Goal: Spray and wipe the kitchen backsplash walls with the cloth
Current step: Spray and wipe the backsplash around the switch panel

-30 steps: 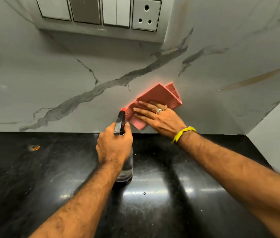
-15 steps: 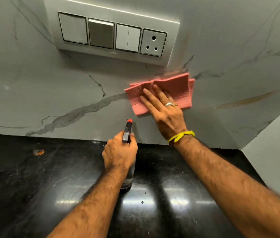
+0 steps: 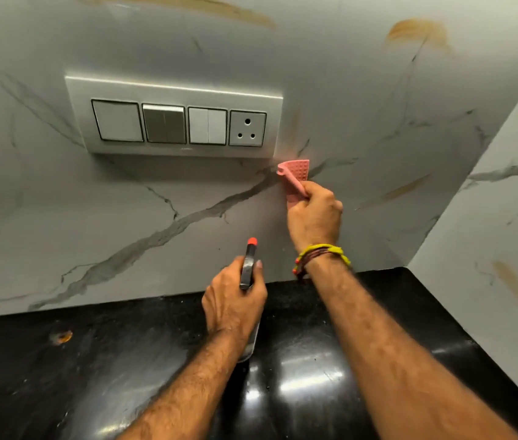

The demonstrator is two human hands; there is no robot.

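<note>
Far left on the black table (image 3: 29, 376) sits a small orange speck (image 3: 62, 336). Above it, the switch panel (image 3: 175, 122) is set into the marble backsplash (image 3: 60, 217). My left hand (image 3: 232, 303) has its grip closed around the spray bottle (image 3: 247, 271), standing on the table, nozzle toward the wall. My right hand (image 3: 314, 217) pinches the pink cloth (image 3: 295, 176), bunched against the wall just below the panel's right corner. It looks soft and limp, so I judge it needs spreading flat under my palm to wipe well. Brown smears (image 3: 416, 30) remain up right.
</note>
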